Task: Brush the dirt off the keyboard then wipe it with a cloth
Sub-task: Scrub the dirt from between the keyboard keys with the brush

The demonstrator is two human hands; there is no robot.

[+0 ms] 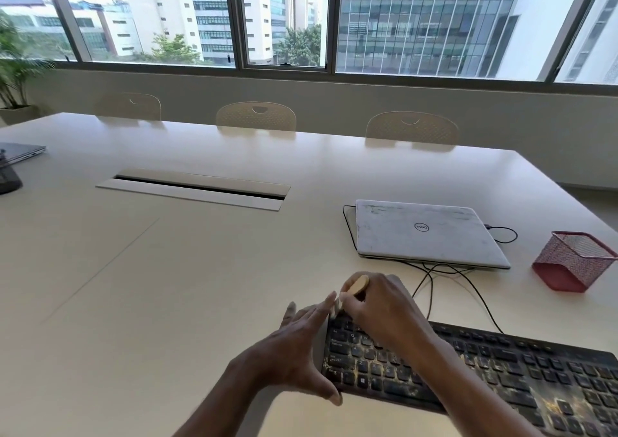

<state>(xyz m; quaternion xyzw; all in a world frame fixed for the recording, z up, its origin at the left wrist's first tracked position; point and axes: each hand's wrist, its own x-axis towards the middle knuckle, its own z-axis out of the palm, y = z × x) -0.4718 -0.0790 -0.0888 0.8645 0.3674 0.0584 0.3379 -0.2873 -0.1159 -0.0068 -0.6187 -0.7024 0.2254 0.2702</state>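
Mostly hidden, the brush (pixel 358 284) sits gripped in right hand (pixel 381 306); flat left hand (pixel 297 346) braces keyboard (pixel 501 366).

Showing a black keyboard (pixel 495 366) lying flat and slanted at the near right of a pale table (pixel 200 286), running out of view at the lower right, yellowish dirt speckling its keys, and a brush (pixel 359 284) with a pale wooden handle tilting over its far left corner, bristle end mostly hidden.
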